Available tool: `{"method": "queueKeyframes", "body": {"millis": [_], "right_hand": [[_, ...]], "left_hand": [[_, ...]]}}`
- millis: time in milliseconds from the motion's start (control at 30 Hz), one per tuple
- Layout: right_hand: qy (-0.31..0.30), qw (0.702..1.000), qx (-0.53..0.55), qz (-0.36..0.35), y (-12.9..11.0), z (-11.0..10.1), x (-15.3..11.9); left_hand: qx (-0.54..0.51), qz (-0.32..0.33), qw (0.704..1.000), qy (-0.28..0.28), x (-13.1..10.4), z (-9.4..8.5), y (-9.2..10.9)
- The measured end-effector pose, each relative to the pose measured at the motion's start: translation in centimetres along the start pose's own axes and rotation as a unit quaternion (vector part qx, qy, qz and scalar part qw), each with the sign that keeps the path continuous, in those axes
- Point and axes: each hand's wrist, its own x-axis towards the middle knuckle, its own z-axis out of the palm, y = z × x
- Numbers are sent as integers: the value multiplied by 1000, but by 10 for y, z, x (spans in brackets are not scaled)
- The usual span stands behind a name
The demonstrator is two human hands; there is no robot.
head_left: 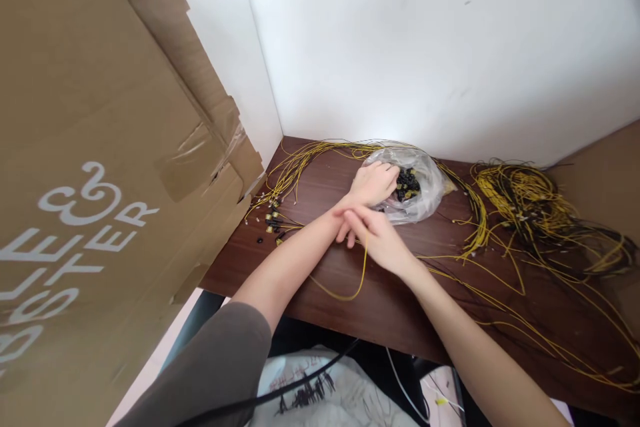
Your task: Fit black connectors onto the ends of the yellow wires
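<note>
My left hand [375,183] reaches over the near left rim of a clear plastic bag [425,207]. Its fingers are curled at the edge of a pile of small black and yellow parts [407,185], and the fingertips are hidden. My right hand [377,237] is closed on a thin yellow wire [364,273], which hangs from it in a loop down to the left. This hand crosses close to my left wrist, with its thumb and forefinger together. The gripped end of the wire is hidden.
Yellow and black wires [320,147] run along the back of the brown table [240,267]. A tangled wire bundle [530,200] lies at right. Several small black-and-yellow parts [270,219] sit at left. A large cardboard box [125,147] and white wall [425,47] border the table.
</note>
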Motion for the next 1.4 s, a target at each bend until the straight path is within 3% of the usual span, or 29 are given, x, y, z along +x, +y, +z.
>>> {"method": "queueKeyframes", "body": {"millis": [133, 267, 467, 667, 833, 967, 1200, 1400], "right_hand": [[159, 986, 34, 34, 23, -30, 8], [226, 973, 42, 21, 26, -45, 9], [196, 980, -23, 18, 26, -44, 9], [152, 974, -162, 36, 24, -34, 8], [100, 979, -173, 41, 23, -32, 9], [133, 976, -168, 31, 24, -34, 8], [128, 968, -214, 20, 22, -36, 7], [197, 941, -276, 12, 12, -44, 3]], "left_hand": [[25, -13, 999, -40, 2, -1, 1], [27, 0, 998, -54, 0, -5, 2], [34, 9, 997, -64, -1, -4, 1], [42, 14, 998, -52, 0, 1, 0], [51, 27, 998, -34, -1, 3, -1], [48, 26, 998, -29, -1, 6, -2], [47, 19, 998, -36, -1, 3, -1], [8, 51, 996, -77, 0, -16, -8]]}}
